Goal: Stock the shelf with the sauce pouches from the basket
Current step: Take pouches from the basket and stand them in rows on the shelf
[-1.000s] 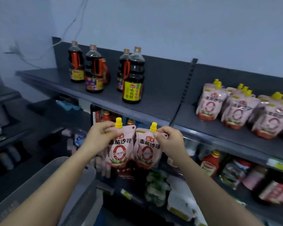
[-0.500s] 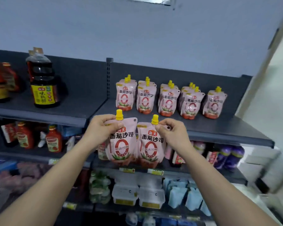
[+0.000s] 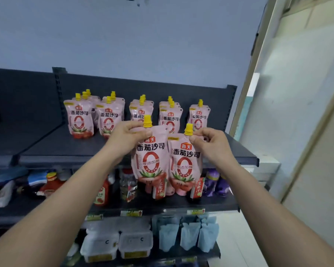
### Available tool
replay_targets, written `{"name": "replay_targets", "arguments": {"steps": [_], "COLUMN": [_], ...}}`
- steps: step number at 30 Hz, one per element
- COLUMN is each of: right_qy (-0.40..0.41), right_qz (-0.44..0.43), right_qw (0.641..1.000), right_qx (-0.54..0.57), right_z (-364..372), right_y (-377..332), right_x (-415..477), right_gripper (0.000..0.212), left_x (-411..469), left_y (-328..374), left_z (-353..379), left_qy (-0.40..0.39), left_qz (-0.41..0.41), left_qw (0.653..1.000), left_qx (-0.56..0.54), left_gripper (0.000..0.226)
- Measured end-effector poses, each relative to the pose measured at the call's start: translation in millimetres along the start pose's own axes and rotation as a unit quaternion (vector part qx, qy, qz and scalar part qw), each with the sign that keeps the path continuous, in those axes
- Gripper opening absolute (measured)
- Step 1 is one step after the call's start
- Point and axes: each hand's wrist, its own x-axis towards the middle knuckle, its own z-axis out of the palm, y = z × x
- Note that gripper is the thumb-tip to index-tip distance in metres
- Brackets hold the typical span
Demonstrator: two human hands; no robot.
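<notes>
**Two pouches held up to the shelf**

On the left of the top shelf point(image 3: 66, 149), rows of pink pouches point(image 3: 79, 118) stood up with their yellow caps on top. Their fronts faced out, so people could read them.

The left hand point(image 3: 127, 133) pinched the left pouch point(image 3: 148, 162) at the top, just under its cap. That way the pouch hung straight down and did not flop. Just beside it the right pouch point(image 3: 184, 166) hung a little lower. The right hand point(image 3: 210, 144) pinched it the same way, at the top by the cap.

Both pouches hung in front of the shelf's front edge and were not on it yet. I think they were held by the top so their flat bottoms could go down first, in the bare space in front of the rows.

A second before, dark bottles and a grey basket showed on the left, and the rows were off to the right. Now the rows were straight ahead, and the bottles and basket were out of sight. Both hands had come up higher, nearer the shelf.
</notes>
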Motion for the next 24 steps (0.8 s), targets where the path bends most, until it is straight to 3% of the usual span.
{"name": "replay_targets", "arguments": {"steps": [3, 14, 24], "right_qy": [0.019, 0.058, 0.049], "right_qz": [0.000, 0.024, 0.045], "right_qw": [1.000, 0.998, 0.998], "right_qx": [-0.004, 0.009, 0.011], "right_z": [-19.8, -49.4, -45.2], "right_y": [10.5, 56.8, 112.5], "right_x": [22.4, 117.1, 181.0], "right_gripper": [0.005, 0.013, 0.010], "left_x": [27.2, 117.7, 163.8], "left_y": [3.1, -7.6, -35.0], "left_z": [23.2, 71.5, 102.2], "left_qy": [-0.020, -0.038, -0.034], "left_qz": [0.015, 0.052, 0.025], "left_qw": [1.000, 0.997, 0.999], "left_qx": [-0.017, -0.034, -0.022], "left_gripper": [0.009, 0.016, 0.016]}}
